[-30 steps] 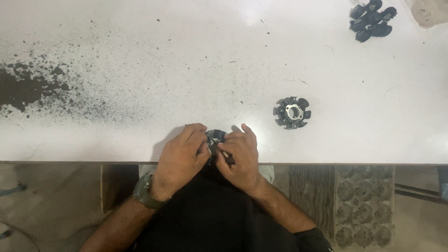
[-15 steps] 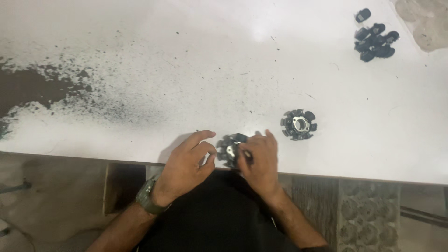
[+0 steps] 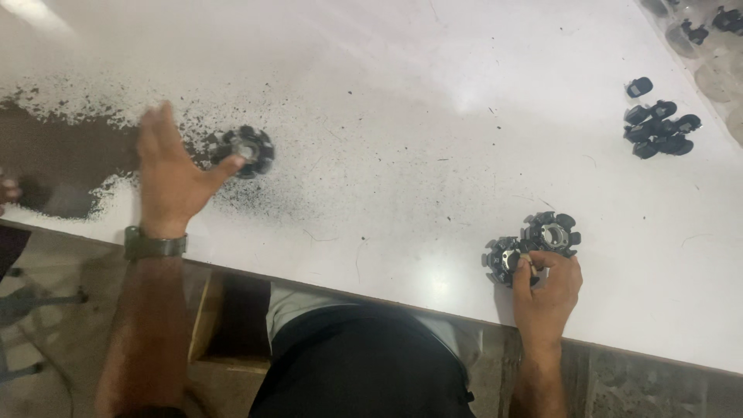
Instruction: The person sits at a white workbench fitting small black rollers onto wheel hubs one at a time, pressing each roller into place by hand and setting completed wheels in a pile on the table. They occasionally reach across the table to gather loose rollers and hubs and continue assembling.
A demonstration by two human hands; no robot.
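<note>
My left hand [image 3: 170, 174] lies flat on the white table [image 3: 402, 116] with its fingers spread, slightly blurred. Its thumb tip touches a black round toothed part [image 3: 248, 151] on the dark speckled area. My right hand [image 3: 546, 290] rests at the table's front edge. Its fingertips pinch a second black toothed part with a metal centre [image 3: 503, 259]. A third part of the same kind [image 3: 551, 232] lies right beside that one, touching it. I wear a dark green watch [image 3: 155, 244] on my left wrist.
A heap of small black pieces [image 3: 658, 128] lies at the far right, with one loose piece [image 3: 639, 87] above it. Clear bags [image 3: 716, 46] fill the top right corner. A dark worn patch [image 3: 46, 155] covers the table's left end. Something skin-coloured [image 3: 6, 190] shows at the left edge.
Both hands were together on one part at the front edge. My left hand has swung far left to another part. My right hand has moved right with its part, beside the third.
</note>
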